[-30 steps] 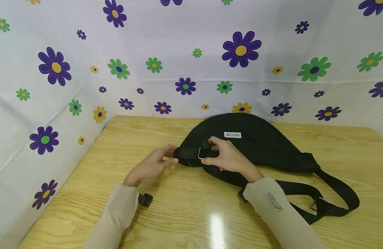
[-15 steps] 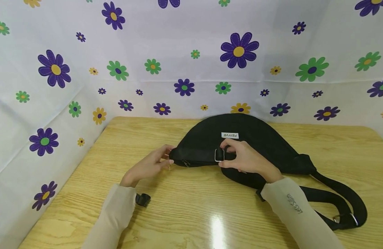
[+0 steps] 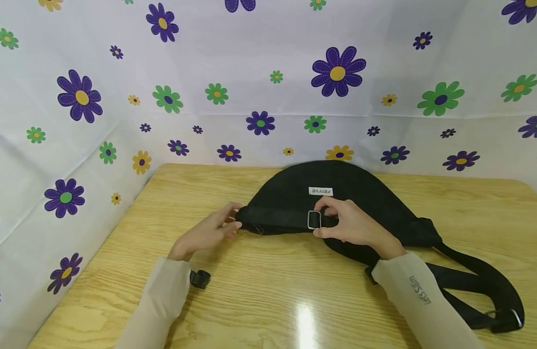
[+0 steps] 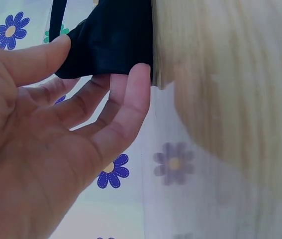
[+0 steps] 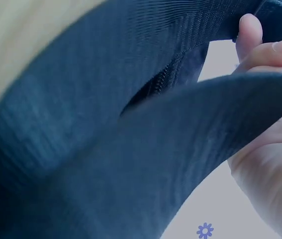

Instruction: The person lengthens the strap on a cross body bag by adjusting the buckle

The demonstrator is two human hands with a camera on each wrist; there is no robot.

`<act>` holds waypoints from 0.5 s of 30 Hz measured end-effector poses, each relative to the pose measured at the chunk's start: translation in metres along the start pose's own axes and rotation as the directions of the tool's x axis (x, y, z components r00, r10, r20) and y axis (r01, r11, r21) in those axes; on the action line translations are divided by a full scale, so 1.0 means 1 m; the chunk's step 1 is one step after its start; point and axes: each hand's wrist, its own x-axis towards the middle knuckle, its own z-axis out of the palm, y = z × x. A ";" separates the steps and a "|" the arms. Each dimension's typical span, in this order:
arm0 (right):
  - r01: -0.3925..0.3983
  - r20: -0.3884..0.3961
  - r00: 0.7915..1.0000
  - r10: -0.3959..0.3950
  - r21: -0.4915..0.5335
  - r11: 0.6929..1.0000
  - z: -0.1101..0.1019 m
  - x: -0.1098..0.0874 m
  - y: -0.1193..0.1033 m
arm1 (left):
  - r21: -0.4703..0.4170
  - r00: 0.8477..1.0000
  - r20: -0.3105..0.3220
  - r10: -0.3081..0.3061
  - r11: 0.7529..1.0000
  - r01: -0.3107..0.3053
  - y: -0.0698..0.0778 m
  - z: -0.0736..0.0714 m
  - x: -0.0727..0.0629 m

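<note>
Head view has the black bag [image 3: 355, 189] on the wooden surface [image 3: 255, 295], the left grip [image 3: 207, 235] pinching its left end, the right grip [image 3: 357, 225] pinching the metal buckle [image 3: 309, 220] of its strap [image 3: 281, 216].

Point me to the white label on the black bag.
In the head view, the white label is right of centre on the black bag, just above and left of the right hand.

On the tabletop [image 3: 259, 300], we see the bag [image 3: 355, 179] run rightward from the left hand [image 3: 204, 237], the buckle [image 3: 309, 220] touching the right hand [image 3: 355, 225], the strap [image 3: 464, 282] right of that hand, a clip [image 3: 201, 278] nearer us than the left.
</note>
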 end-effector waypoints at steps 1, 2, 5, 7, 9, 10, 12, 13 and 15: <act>0.002 -0.002 1.000 -0.002 -0.002 1.000 0.001 0.000 0.000 | 0.016 1.000 -0.009 0.008 1.000 -0.007 0.000 0.000 0.000; 0.004 -0.002 1.000 -0.004 -0.004 1.000 0.001 0.001 0.000 | 0.038 1.000 -0.019 0.017 0.999 -0.016 0.001 0.000 0.001; 0.004 -0.003 1.000 -0.004 -0.001 1.000 0.004 0.003 -0.001 | 0.113 0.997 -0.044 0.059 0.992 -0.054 0.003 0.000 0.003; -0.003 -0.013 1.000 0.003 -0.007 1.000 0.005 0.004 -0.002 | 0.151 0.995 -0.049 0.083 0.986 -0.075 0.006 0.000 0.005; -0.008 -0.022 1.000 0.008 -0.005 1.000 0.007 0.004 -0.002 | 0.184 0.995 -0.050 0.088 0.980 -0.078 0.011 0.002 0.006; -0.007 -0.025 1.000 0.007 -0.003 1.000 0.007 0.005 -0.002 | 0.194 0.995 -0.051 0.084 0.978 -0.073 0.014 0.003 0.006; -0.003 -0.023 1.000 0.003 0.003 1.000 0.008 0.006 -0.002 | 0.216 0.995 -0.061 0.081 0.974 -0.066 0.022 0.004 0.004; -0.002 -0.020 1.000 0.002 0.006 1.000 0.009 0.005 -0.001 | 0.230 0.994 -0.064 0.090 0.970 -0.074 0.026 0.006 0.004; -0.006 -0.009 1.000 0.006 0.011 1.000 0.009 0.003 0.000 | 0.238 0.991 -0.066 0.121 0.966 -0.102 0.035 0.010 0.004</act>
